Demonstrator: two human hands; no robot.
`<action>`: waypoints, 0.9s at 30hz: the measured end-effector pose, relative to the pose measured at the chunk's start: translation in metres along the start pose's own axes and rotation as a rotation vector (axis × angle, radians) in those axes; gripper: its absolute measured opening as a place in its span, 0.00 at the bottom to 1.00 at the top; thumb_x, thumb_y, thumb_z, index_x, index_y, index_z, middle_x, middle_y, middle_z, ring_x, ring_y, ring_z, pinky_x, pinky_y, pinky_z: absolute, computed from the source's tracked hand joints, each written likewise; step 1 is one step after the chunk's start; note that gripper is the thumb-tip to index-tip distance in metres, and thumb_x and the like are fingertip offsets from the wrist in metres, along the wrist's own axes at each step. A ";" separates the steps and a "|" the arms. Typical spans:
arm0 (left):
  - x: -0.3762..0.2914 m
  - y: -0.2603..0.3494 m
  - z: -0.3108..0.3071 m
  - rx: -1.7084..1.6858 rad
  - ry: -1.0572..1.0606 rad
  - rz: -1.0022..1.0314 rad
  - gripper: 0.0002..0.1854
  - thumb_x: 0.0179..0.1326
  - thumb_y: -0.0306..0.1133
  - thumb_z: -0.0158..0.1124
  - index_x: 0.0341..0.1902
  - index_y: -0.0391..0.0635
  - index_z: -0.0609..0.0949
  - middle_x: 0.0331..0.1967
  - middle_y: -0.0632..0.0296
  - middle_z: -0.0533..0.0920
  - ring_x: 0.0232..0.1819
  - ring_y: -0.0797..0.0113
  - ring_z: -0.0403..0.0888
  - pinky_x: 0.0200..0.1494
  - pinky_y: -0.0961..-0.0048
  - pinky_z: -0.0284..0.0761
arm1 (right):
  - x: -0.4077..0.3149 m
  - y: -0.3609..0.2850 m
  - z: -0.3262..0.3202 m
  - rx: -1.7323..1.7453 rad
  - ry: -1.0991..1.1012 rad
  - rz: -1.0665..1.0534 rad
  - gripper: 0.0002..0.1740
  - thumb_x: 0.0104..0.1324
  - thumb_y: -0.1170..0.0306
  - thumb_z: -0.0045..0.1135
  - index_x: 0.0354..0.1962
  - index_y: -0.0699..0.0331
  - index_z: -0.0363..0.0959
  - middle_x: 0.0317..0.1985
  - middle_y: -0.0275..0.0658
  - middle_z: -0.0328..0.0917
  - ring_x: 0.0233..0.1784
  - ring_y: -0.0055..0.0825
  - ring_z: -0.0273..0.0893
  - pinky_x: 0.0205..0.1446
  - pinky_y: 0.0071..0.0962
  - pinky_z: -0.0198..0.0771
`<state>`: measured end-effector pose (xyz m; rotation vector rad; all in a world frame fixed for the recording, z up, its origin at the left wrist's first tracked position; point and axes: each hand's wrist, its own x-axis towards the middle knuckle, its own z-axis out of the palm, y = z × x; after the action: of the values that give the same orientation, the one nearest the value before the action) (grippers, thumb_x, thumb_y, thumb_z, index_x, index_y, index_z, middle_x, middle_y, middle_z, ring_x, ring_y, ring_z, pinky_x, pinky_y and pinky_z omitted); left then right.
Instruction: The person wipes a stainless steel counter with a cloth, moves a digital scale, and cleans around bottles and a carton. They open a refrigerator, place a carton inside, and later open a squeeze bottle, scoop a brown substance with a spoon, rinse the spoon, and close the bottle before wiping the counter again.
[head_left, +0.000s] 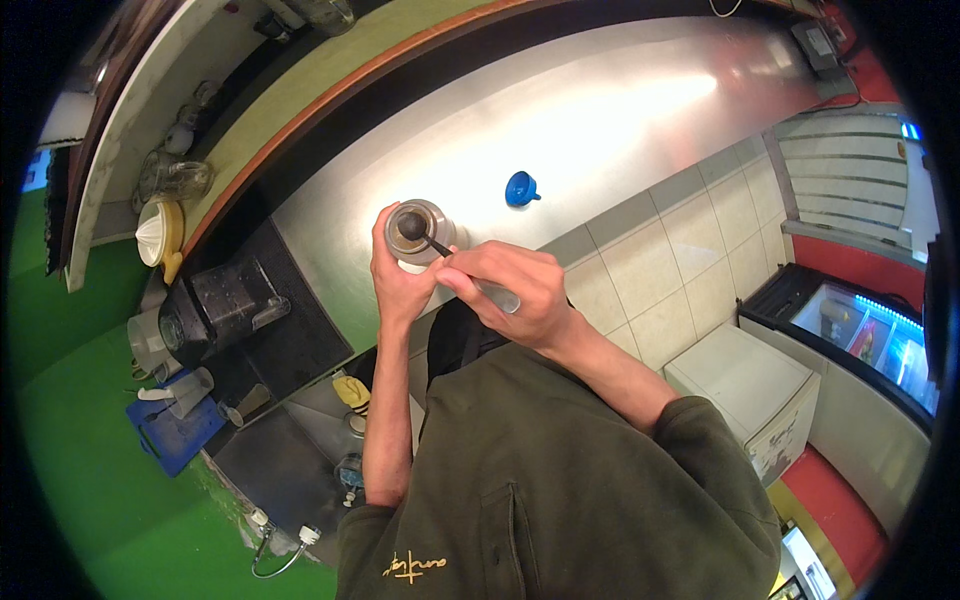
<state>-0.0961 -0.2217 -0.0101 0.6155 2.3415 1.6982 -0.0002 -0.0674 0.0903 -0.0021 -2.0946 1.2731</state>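
My left hand (401, 289) is wrapped around a clear, wide-mouthed jar (442, 225) on the stainless steel counter. In my right hand (517, 292) is the handle of a dark spoon or small ladle (412, 225), its round bowl over the jar's mouth. Whether the bowl touches what is in the jar, I cannot tell. The jar's inside looks brownish. A blue plastic funnel (520, 189) lies on the counter to the right of the jar, apart from both hands.
A black blender base (225, 307) stands on a dark mat at the left, near a citrus juicer (159, 232) and a glass jug (174, 177). Lower left is a blue cutting board (176, 427). A white cabinet (742, 375) and a lit display fridge (862, 330) stand at the right.
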 end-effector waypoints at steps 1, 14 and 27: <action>0.000 0.000 0.000 -0.007 -0.003 -0.002 0.50 0.45 0.34 0.88 0.73 0.45 0.70 0.59 0.56 0.83 0.61 0.61 0.83 0.66 0.62 0.78 | 0.000 0.000 0.000 -0.005 -0.004 0.007 0.08 0.67 0.72 0.74 0.34 0.65 0.81 0.30 0.38 0.85 0.30 0.33 0.85 0.33 0.30 0.80; 0.003 0.008 0.001 -0.003 -0.015 -0.019 0.49 0.47 0.34 0.88 0.72 0.45 0.70 0.58 0.56 0.84 0.60 0.62 0.84 0.63 0.63 0.79 | -0.002 -0.002 -0.001 0.037 -0.012 0.012 0.07 0.66 0.73 0.73 0.34 0.65 0.81 0.31 0.38 0.86 0.31 0.34 0.86 0.36 0.30 0.81; 0.001 0.000 -0.003 0.019 -0.048 -0.019 0.49 0.46 0.30 0.86 0.74 0.45 0.69 0.61 0.55 0.83 0.62 0.61 0.83 0.66 0.62 0.78 | -0.015 0.006 0.005 0.104 0.053 0.132 0.05 0.69 0.75 0.70 0.38 0.68 0.84 0.35 0.42 0.88 0.35 0.36 0.88 0.38 0.31 0.82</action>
<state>-0.0982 -0.2234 -0.0088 0.6286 2.3256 1.6366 0.0068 -0.0728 0.0764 -0.1286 -2.0090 1.4438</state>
